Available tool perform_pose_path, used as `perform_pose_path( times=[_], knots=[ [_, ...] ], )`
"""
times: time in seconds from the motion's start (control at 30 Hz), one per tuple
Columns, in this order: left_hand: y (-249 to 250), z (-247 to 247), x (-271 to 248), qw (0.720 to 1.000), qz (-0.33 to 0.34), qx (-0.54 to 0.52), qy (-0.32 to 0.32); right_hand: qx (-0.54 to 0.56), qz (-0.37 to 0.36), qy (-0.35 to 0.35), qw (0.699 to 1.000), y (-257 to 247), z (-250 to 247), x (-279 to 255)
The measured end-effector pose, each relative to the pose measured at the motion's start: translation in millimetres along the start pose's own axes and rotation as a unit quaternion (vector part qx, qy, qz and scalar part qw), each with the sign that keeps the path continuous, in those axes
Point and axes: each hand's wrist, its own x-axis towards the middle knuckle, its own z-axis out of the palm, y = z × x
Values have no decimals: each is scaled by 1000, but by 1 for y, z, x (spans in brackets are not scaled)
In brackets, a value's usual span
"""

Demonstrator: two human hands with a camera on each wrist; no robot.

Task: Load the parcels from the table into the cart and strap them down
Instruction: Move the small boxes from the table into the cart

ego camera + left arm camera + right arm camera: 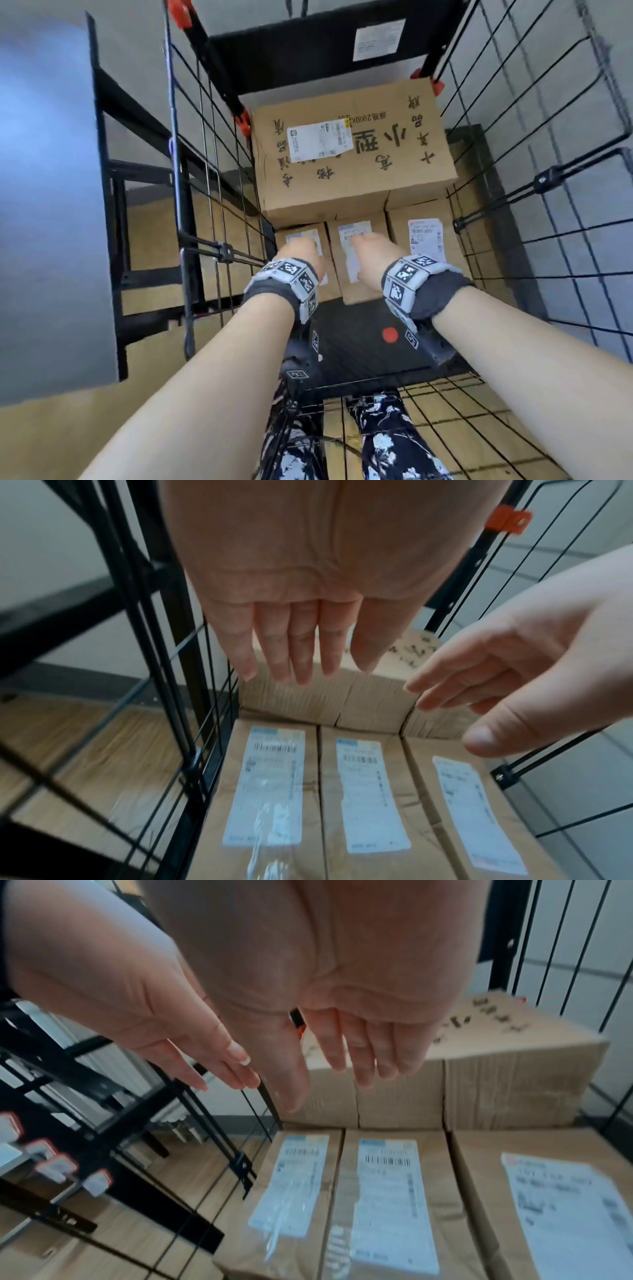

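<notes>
A black wire cart (212,192) holds several brown cardboard parcels. A large parcel (349,154) with black characters lies on top at the back. In front of it three smaller labelled parcels sit side by side: left (329,287), middle (359,291), right (424,236). My left hand (301,250) hovers above the left small parcel (270,791) with fingers (301,653) straight, holding nothing. My right hand (370,250) hovers above the middle parcel (387,1199), fingers (359,1053) straight and empty.
Wire mesh walls (534,144) fence the cart on left and right, with red clips (180,13) on the black back frame. The black cart floor (356,339) carries a red dot. A grey table (51,205) stands at the left on wooden flooring.
</notes>
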Motion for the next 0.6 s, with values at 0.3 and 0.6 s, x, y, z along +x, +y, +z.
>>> perform_pose_path(
  times=[0.3, 0.6],
  knots=[
    [15, -106, -109, 988, 67, -48, 130, -15, -32, 103, 994, -39, -108, -94],
    [-38, -192, -213, 964, 92, -64, 240, -45, -70, 198, 977, -120, -185, -180]
  ],
)
